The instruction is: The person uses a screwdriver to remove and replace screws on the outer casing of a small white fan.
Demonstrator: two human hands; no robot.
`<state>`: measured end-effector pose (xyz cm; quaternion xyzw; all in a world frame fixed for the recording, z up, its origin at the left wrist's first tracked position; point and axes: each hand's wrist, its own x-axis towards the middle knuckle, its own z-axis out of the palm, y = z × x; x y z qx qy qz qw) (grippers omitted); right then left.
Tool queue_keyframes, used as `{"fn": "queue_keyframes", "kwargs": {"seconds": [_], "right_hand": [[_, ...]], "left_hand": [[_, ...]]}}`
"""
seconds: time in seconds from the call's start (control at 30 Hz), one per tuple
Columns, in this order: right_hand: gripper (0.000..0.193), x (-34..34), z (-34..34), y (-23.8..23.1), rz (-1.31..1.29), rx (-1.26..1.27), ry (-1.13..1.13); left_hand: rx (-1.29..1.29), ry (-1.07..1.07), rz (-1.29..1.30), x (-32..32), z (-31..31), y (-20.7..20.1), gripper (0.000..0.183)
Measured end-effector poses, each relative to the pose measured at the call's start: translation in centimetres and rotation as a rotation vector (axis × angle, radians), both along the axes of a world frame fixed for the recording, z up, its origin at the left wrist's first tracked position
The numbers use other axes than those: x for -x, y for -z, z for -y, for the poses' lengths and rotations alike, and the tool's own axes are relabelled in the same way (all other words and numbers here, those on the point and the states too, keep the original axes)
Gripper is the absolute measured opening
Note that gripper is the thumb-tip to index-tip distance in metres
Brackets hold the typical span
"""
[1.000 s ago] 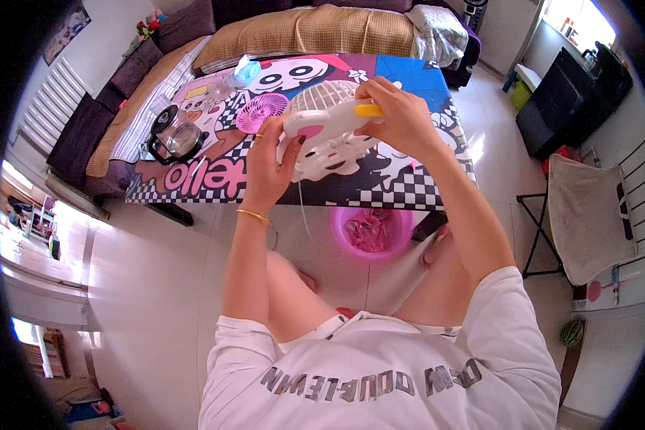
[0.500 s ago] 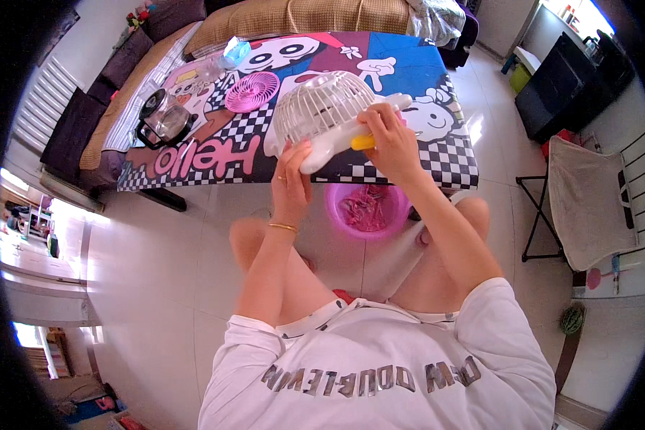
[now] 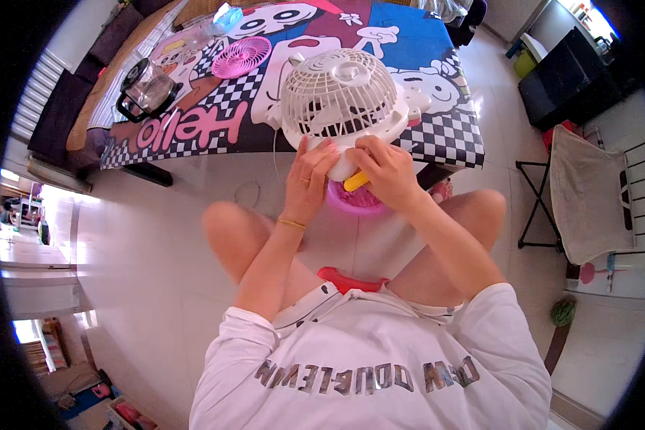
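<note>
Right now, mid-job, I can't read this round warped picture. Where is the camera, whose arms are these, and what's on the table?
The camera sits on a seated person's head, looking down; its fisheye lens bends straight edges. Both forearms are that person's own. The left hand and right hand grip a white fan at the near edge of a cartoon-print table. The right hand also holds a yellow tool, possibly a screwdriver. On the table lie a pink fan grille and a glass jug. A pink bowl sits on the floor below.
</note>
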<state>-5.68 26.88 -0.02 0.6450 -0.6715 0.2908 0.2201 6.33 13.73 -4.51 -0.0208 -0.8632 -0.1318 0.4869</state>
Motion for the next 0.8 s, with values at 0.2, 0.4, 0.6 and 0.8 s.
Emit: {"fn": "queue_keyframes", "kwargs": {"seconds": [0.2,0.4,0.6,0.8], "right_hand": [[0.027,1.2,-0.6,2.4,-0.092,-0.018,-0.105],[0.032,1.9,0.0,4.2,-0.052,0.049,-0.138],[0.031,1.6,0.3,4.5,-0.014,0.088,-0.136],[0.032,1.4,-0.1,4.7,-0.003,0.032,-0.099]], "left_hand": [[-0.105,0.011,0.102,-0.1,-0.8,1.7,0.035],[-0.223,-0.076,0.065,0.1,-1.4,2.6,0.038],[-1.137,0.0,0.038,-2.4,-2.2,4.4,0.033],[-1.964,0.559,0.168,-1.2,-3.1,1.7,0.031]]}}
